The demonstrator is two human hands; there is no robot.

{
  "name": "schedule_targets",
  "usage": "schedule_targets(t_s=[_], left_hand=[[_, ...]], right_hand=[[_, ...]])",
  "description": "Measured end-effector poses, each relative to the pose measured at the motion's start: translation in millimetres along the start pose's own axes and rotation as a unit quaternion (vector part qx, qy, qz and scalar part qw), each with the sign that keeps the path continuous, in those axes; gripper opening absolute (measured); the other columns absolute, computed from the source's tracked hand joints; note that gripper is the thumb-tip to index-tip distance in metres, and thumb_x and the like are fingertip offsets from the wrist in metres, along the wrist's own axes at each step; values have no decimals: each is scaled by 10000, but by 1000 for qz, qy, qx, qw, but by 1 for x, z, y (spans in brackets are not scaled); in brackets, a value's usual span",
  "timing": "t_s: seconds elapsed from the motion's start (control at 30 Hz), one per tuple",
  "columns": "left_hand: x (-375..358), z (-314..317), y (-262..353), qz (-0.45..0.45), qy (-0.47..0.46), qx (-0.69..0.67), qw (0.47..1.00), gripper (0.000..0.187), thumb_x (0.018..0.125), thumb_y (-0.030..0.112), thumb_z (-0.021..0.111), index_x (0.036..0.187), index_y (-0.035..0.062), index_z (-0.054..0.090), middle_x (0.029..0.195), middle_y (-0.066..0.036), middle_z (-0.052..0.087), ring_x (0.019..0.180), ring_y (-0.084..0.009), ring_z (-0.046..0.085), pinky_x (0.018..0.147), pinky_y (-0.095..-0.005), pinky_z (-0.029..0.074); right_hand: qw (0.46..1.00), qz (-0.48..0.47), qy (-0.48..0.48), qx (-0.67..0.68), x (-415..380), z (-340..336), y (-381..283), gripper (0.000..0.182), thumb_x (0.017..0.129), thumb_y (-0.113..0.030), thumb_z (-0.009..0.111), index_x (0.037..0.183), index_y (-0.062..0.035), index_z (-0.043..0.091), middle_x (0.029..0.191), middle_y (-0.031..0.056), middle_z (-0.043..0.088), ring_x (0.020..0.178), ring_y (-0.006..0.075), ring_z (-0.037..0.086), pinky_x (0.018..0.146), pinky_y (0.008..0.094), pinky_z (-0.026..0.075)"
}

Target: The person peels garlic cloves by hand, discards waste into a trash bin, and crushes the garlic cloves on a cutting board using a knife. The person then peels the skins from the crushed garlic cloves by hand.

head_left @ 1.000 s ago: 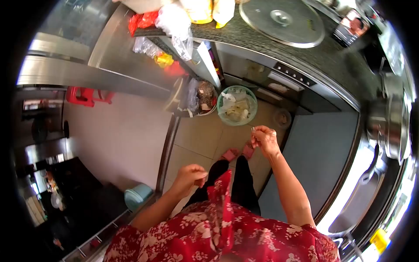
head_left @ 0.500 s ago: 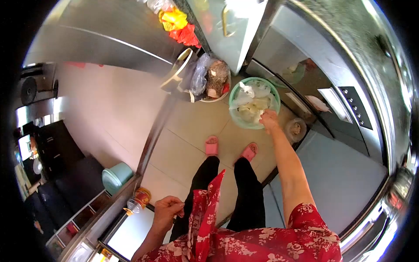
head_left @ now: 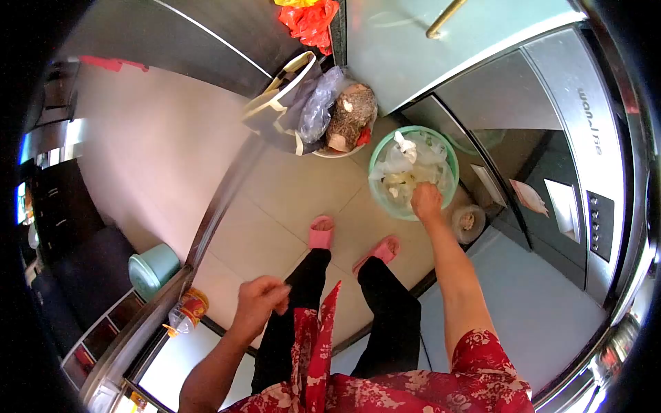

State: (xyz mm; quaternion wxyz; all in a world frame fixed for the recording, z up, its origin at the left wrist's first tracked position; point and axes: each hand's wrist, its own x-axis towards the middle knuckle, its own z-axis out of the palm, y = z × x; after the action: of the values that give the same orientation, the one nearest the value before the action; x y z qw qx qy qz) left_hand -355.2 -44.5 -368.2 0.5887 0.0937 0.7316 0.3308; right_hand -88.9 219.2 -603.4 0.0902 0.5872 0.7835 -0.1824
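A pale green plastic tub (head_left: 377, 155) stands on the floor, lined or filled with translucent plastic bags (head_left: 430, 153) and white scraps. My right hand (head_left: 427, 200) is over its near side with the fingers curled down; whatever they may hold is hidden. My left hand (head_left: 264, 300) hangs in the air in front of my left leg, fingers curled in and thumb against them, and no object shows in it. Beside the tub sits a small clear bag-lined container (head_left: 468, 224) with light bits inside.
A tote bag (head_left: 272, 113), a purple-grey plastic bag (head_left: 319, 110) and a large brown rough-skinned root-like item (head_left: 350, 117) stand left of the tub. A steel-fronted appliance (head_left: 513, 89) is at right. A teal bucket (head_left: 153, 270) and an oil bottle (head_left: 187, 311) are at lower left.
My view has shifted, so the tub appears lower and further right. My right hand has moved slightly inward over the tub. My left hand has risen a little, still curled.
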Motion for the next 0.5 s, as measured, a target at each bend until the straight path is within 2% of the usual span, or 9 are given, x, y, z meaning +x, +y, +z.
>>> schedule_targets(t_s=[0.07,0.13,0.2,0.27,0.3,0.37,0.4,0.47,0.5], left_hand=[[36,21,13,37,-31,12,999,113,781,73,609,753,-32,577,578,-36,536,484,-98,490,463,-233,408],[83,40,6,95,-88,85,988,150,767,103,619,804,-35,572,620,-51,531,531,-96,492,503,-235,416],[130,65,-10,234,-72,151,958,211,753,134,629,884,-23,581,760,-98,583,633,-141,554,580,-268,447],[167,87,-11,245,-81,226,939,352,780,126,626,1085,-33,551,917,-169,618,743,-212,616,640,-296,486],[182,99,-14,245,-81,225,940,352,780,126,626,1085,-33,551,917,-169,618,743,-212,616,640,-296,486],[211,124,-21,356,-14,326,876,338,747,102,611,1061,-1,545,966,-180,570,905,-325,561,777,-393,451],[217,132,-15,355,-15,326,876,338,747,102,611,1061,-1,545,966,-180,570,905,-325,561,777,-393,451],[227,147,-3,345,-73,332,875,420,729,60,596,1133,2,501,1019,-188,536,986,-348,521,821,-413,436],[233,151,0,344,-76,333,875,420,729,60,596,1133,2,501,1019,-188,536,986,-348,521,821,-413,436]], right_hand=[[996,-63,42,44,3,10,3,238,673,-131,620,883,-22,597,906,176,578,845,362,554,689,453,466],[993,-86,70,35,-1,9,3,279,673,-126,626,929,-29,576,935,166,562,865,354,546,690,454,467],[988,-111,101,25,3,1,-8,324,672,-121,631,975,-35,554,963,155,546,885,346,539,692,455,469],[979,-90,171,61,15,-12,-26,342,673,-82,624,1004,-53,541,971,147,536,873,341,542,674,439,476],[979,-91,171,59,23,-25,-39,342,673,-82,624,1004,-53,541,971,147,536,873,341,542,674,439,476],[946,-170,265,78,47,-42,-54,276,714,-26,562,987,-44,526,911,153,545,839,347,546,636,433,461],[946,-169,264,77,60,-37,-50,276,714,-26,562,987,-44,526,911,153,545,839,347,546,636,433,461],[959,-246,141,3,81,-19,-35,256,719,-13,568,971,-44,540,840,148,559,760,342,561,609,427,463],[960,-244,140,3,79,-15,-25,256,719,-13,568,971,-44,540,840,148,559,760,342,561,609,427,463]])
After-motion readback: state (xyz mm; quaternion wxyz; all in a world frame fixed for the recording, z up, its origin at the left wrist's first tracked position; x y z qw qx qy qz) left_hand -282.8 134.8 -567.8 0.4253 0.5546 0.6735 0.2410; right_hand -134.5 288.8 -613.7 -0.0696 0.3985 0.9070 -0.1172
